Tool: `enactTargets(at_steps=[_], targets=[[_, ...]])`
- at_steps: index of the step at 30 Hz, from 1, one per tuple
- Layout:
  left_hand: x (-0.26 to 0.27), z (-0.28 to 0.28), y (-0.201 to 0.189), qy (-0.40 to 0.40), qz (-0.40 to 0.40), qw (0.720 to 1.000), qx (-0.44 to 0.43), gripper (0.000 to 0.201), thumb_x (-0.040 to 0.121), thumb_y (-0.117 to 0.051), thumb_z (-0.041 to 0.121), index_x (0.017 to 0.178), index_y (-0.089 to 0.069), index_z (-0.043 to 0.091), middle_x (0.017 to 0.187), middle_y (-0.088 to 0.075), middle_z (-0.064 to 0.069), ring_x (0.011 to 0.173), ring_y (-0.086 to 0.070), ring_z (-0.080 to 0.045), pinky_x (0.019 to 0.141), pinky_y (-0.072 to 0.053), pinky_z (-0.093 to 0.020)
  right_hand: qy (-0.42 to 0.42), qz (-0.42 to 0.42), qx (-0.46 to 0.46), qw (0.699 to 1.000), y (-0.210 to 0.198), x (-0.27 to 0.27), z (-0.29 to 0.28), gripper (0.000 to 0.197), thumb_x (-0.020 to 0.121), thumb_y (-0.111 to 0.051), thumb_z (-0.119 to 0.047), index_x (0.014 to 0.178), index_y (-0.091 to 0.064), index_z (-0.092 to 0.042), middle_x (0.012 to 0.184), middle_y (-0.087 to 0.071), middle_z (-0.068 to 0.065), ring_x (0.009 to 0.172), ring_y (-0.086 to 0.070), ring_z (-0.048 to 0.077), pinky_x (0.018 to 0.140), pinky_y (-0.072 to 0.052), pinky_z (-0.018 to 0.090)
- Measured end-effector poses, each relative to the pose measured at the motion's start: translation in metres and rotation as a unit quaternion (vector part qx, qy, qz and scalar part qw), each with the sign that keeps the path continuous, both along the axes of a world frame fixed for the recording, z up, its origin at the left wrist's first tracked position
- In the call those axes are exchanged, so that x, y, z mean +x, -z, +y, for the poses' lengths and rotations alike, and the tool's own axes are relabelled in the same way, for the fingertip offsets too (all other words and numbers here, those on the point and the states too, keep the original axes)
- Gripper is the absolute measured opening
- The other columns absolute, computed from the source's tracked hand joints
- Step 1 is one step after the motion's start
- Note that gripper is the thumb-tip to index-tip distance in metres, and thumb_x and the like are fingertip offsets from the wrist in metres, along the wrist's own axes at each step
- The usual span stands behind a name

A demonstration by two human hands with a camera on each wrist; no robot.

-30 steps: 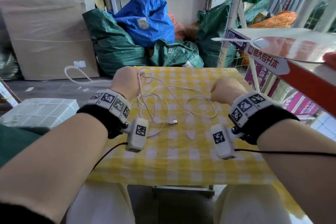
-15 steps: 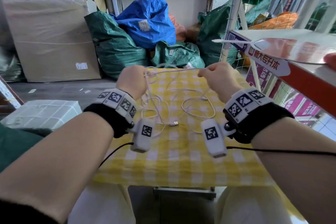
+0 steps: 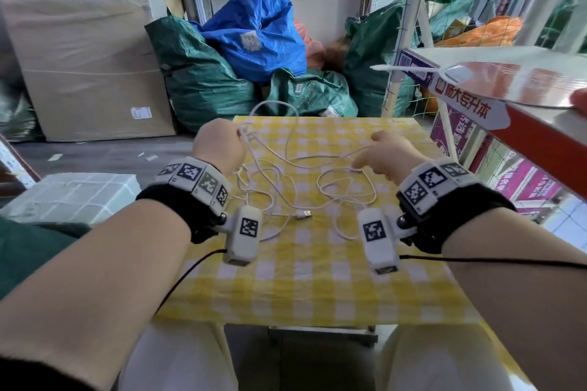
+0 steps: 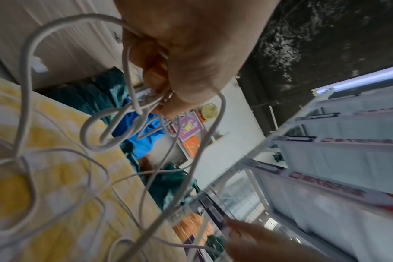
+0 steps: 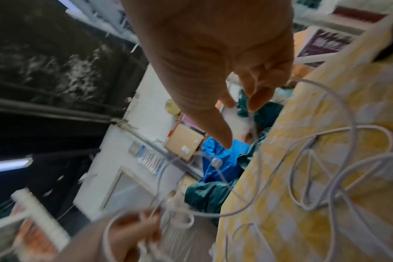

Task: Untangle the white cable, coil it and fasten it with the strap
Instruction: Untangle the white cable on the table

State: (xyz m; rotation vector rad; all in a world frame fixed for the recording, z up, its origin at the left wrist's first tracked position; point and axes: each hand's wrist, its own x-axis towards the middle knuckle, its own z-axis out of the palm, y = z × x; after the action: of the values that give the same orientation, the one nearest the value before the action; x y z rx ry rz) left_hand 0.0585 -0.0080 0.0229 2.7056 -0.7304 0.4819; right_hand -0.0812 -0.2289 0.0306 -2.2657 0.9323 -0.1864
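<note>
The white cable point(image 3: 273, 101) lies in tangled loops on the yellow checked table point(image 3: 317, 279), its USB plug point(image 3: 304, 214) resting near the middle. My left hand point(image 3: 219, 146) is raised above the table's far left part. It grips a bunch of cable loops point(image 4: 25, 70) in its curled fingers point(image 4: 159, 74). My right hand point(image 3: 386, 154) hovers low over the table's right side, thumb point(image 5: 222, 134) spread away from its loosely bent fingers. One strand runs from the left hand to those fingers, and more loops point(image 5: 352, 126) lie below. No strap is in view.
A red and white counter point(image 3: 524, 124) with a wire mesh panel juts in at the right. Blue point(image 3: 254, 35) and green sacks and a big wrapped carton point(image 3: 85, 73) stand beyond the table. A white wrapped package point(image 3: 73, 194) sits at the left.
My right hand has dropped from beside the left hand, down and to the right, and its pinch on the taut strand has loosened. The left hand keeps its hold on the loops.
</note>
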Motion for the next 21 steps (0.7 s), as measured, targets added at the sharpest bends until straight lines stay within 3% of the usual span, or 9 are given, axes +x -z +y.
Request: enactTargets(at_steps=[2, 4, 6, 8, 10, 12, 15, 18, 21], targets=[[-0.010, -0.013, -0.006, 0.052, -0.022, 0.998, -0.001, 0.031, 0.095, -0.046, 0.020, 0.072, -0.058, 0.003, 0.075, -0.057, -0.020, 0.081, -0.057, -0.039, 0.061, -0.030, -0.034, -0.054, -0.015, -0.073, 0.996, -0.007, 0.000, 0.017, 0.075, 0.078, -0.074, -0.031, 0.143, -0.038, -0.018, 0.134, -0.050, 0.009, 0.111, -0.057, 0.025, 0.092, -0.049, 0.038], [-0.020, -0.025, -0.010, 0.086, -0.017, 0.996, -0.002, 0.034, 0.093, -0.049, 0.023, 0.066, -0.056, 0.005, 0.068, -0.055, -0.017, 0.075, -0.055, -0.038, 0.059, -0.028, -0.034, -0.120, -0.083, -0.048, 0.988, -0.011, 0.005, 0.035, 0.062, 0.081, -0.071, -0.031, 0.137, -0.048, -0.016, 0.119, -0.058, 0.004, 0.084, -0.066, 0.016, 0.074, -0.054, 0.029], [-0.032, -0.036, -0.014, 0.115, 0.012, 0.993, -0.026, 0.039, 0.091, -0.054, 0.028, 0.058, -0.049, 0.009, 0.058, -0.048, -0.009, 0.066, -0.049, -0.034, 0.057, -0.026, -0.033, -0.158, -0.136, 0.070, 0.976, -0.014, 0.010, 0.050, 0.048, 0.086, -0.068, -0.022, 0.129, -0.054, -0.007, 0.108, -0.064, 0.006, 0.068, -0.067, 0.014, 0.061, -0.056, 0.025], [-0.041, -0.042, -0.016, 0.145, 0.028, 0.987, -0.056, 0.039, 0.089, -0.058, 0.031, 0.059, -0.053, 0.008, 0.056, -0.049, -0.009, 0.063, -0.048, -0.031, 0.055, -0.026, -0.033, -0.161, -0.163, 0.152, 0.962, -0.016, 0.013, 0.057, 0.033, 0.087, -0.066, -0.016, 0.115, -0.061, 0.000, 0.096, -0.067, 0.015, 0.072, -0.069, 0.021, 0.071, -0.060, 0.032], [-0.044, -0.044, -0.015, 0.171, 0.032, 0.982, -0.072, 0.035, 0.088, -0.060, 0.031, 0.064, -0.060, 0.004, 0.060, -0.056, -0.012, 0.064, -0.052, -0.031, 0.054, -0.028, -0.034, -0.155, -0.173, 0.168, 0.958, -0.017, 0.014, 0.056, 0.018, 0.086, -0.067, -0.014, 0.094, -0.067, 0.003, 0.081, -0.068, 0.015, 0.069, -0.067, 0.021, 0.077, -0.060, 0.037], [-0.042, -0.045, -0.014, 0.171, 0.036, 0.982, -0.070, 0.031, 0.087, -0.061, 0.029, 0.070, -0.065, 0.003, 0.065, -0.060, -0.014, 0.068, -0.055, -0.031, 0.057, -0.034, -0.035, -0.144, -0.175, 0.149, 0.963, -0.015, 0.014, 0.050, 0.009, 0.085, -0.066, -0.009, 0.083, -0.068, 0.000, 0.070, -0.066, 0.012, 0.060, -0.062, 0.018, 0.074, -0.060, 0.036], [-0.027, -0.037, -0.009, 0.126, 0.008, 0.992, -0.020, 0.035, 0.092, -0.052, 0.027, 0.074, -0.064, 0.000, 0.071, -0.059, -0.019, 0.076, -0.057, -0.036, 0.059, -0.032, -0.034, -0.118, -0.139, 0.077, 0.980, -0.015, 0.012, 0.038, 0.008, 0.086, -0.064, -0.007, 0.082, -0.070, -0.004, 0.064, -0.064, 0.007, 0.052, -0.057, 0.013, 0.062, -0.057, 0.027], [-0.005, -0.022, 0.001, 0.064, 0.012, 0.998, 0.001, 0.035, 0.094, -0.048, 0.024, 0.079, -0.066, -0.001, 0.081, -0.063, -0.025, 0.083, -0.060, -0.039, 0.061, -0.032, -0.033, -0.086, -0.085, -0.008, 0.993, -0.007, 0.012, 0.019, 0.015, 0.089, -0.064, -0.017, 0.080, -0.070, -0.005, 0.074, -0.068, 0.008, 0.070, -0.066, 0.020, 0.078, -0.058, 0.035], [0.009, -0.012, 0.010, -0.011, 0.041, 0.999, 0.006, 0.032, 0.095, -0.047, 0.021, 0.084, -0.067, 0.000, 0.087, -0.064, -0.023, 0.090, -0.061, -0.039, 0.068, -0.042, -0.038, -0.060, -0.015, -0.091, 0.994, 0.002, 0.012, 0.002, 0.024, 0.093, -0.055, -0.017, 0.101, -0.069, 0.000, 0.098, -0.070, 0.014, 0.091, -0.067, 0.028, 0.079, -0.057, 0.038]])
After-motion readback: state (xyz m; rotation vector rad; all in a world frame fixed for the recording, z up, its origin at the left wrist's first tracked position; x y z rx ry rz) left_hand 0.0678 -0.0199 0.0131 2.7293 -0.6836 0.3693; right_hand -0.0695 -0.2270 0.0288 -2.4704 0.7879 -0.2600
